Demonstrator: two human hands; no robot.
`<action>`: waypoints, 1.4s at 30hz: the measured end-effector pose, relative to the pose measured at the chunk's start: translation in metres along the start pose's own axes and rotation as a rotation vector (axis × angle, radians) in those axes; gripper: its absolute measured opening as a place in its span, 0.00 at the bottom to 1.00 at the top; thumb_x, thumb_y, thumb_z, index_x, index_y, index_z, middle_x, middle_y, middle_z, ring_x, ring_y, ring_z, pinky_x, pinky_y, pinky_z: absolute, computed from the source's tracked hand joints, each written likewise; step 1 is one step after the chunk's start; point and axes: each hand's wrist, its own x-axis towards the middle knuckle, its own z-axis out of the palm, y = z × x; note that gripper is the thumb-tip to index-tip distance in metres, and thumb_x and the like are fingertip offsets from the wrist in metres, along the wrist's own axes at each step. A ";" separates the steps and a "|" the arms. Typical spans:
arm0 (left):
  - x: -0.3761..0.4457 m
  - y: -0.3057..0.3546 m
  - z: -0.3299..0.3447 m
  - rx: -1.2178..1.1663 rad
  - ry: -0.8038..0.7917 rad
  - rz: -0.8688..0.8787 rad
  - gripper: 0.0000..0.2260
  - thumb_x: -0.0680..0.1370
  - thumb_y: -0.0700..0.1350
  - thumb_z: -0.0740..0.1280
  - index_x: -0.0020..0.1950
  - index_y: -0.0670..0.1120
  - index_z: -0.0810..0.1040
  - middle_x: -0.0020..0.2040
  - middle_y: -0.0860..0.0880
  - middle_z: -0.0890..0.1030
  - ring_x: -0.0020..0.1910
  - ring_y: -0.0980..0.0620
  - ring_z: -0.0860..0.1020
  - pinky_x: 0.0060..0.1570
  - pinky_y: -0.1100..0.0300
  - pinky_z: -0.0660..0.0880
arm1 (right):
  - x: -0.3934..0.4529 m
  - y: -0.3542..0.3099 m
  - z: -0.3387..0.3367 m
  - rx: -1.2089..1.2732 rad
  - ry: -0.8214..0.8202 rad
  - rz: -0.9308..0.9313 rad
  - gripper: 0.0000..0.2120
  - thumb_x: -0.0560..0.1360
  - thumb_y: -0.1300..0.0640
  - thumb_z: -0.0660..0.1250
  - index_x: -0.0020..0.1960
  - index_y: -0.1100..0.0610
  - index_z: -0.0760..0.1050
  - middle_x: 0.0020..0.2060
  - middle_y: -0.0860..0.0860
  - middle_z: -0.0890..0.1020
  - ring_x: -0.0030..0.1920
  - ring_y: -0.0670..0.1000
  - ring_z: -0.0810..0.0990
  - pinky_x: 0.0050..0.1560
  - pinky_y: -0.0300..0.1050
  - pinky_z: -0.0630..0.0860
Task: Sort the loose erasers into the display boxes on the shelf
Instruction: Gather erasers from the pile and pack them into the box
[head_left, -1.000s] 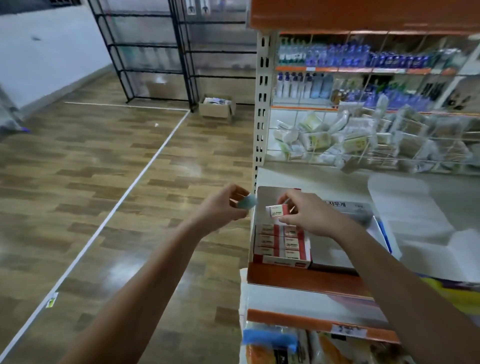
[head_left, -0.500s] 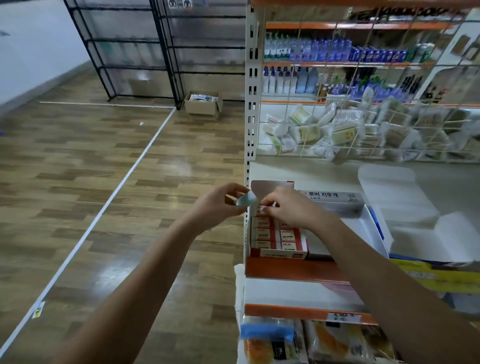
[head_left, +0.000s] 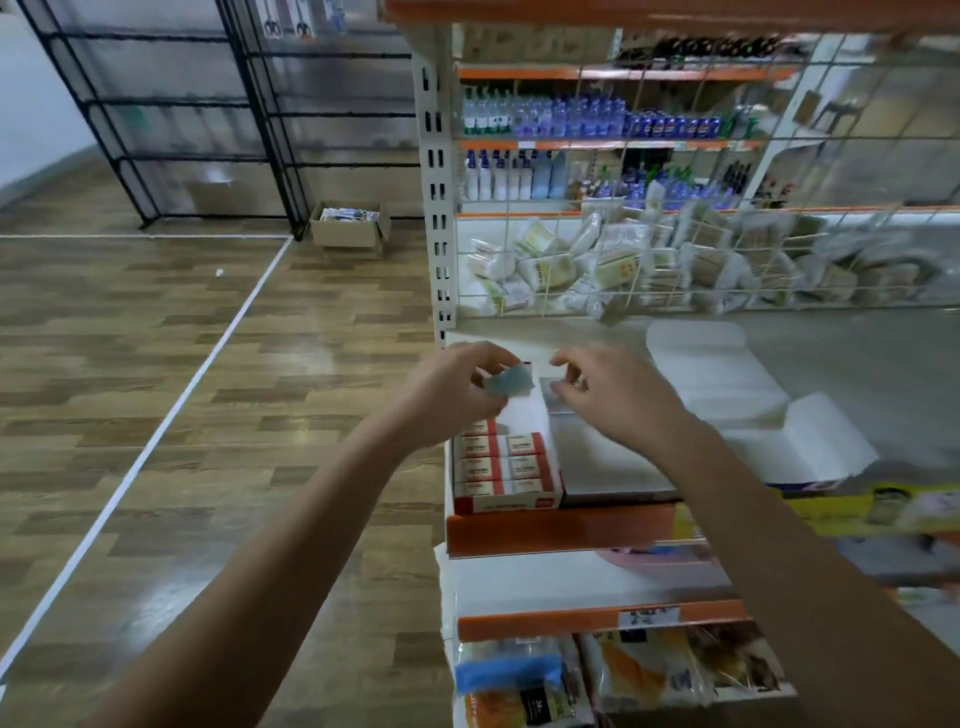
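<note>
My left hand (head_left: 457, 387) pinches a small grey-blue eraser (head_left: 509, 382) between thumb and fingertips. It pokes out to the right, toward my other hand, and its long side lies about level, left to right. My right hand (head_left: 615, 395) is just beside it, a small gap away. Its fingers (head_left: 563, 387) are bent a little and loose, and I think they hold nothing, though the picture is blurry there.

The eraser hangs right over the back of the red display box (head_left: 506, 467). That box sits at the left end of the orange shelf (head_left: 566, 525). Its front rows are full of red and white erasers, and the back part looks white and bare. So the free spot is just below my left hand, which is nearer to it. A grey box (head_left: 608, 457) sits touching it on the right, under my right hand.
</note>
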 end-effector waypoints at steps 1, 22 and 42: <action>0.004 0.007 0.005 0.009 -0.024 0.036 0.16 0.75 0.41 0.68 0.61 0.51 0.74 0.55 0.55 0.77 0.48 0.60 0.75 0.39 0.69 0.74 | -0.005 0.009 -0.007 0.002 0.010 0.045 0.16 0.77 0.51 0.62 0.65 0.52 0.72 0.51 0.49 0.79 0.49 0.49 0.76 0.48 0.46 0.72; 0.062 0.066 0.119 0.268 -0.561 0.169 0.16 0.78 0.47 0.65 0.65 0.48 0.75 0.60 0.49 0.79 0.56 0.51 0.77 0.55 0.61 0.73 | -0.063 0.089 -0.009 -0.021 -0.181 0.479 0.17 0.77 0.50 0.62 0.34 0.55 0.62 0.31 0.51 0.69 0.31 0.48 0.67 0.30 0.42 0.60; 0.072 0.070 0.134 0.345 -0.437 0.102 0.12 0.75 0.49 0.66 0.51 0.43 0.83 0.50 0.45 0.83 0.49 0.47 0.80 0.51 0.54 0.76 | -0.067 0.090 -0.016 0.088 -0.216 0.455 0.19 0.79 0.48 0.59 0.33 0.57 0.63 0.31 0.52 0.70 0.31 0.49 0.67 0.31 0.41 0.61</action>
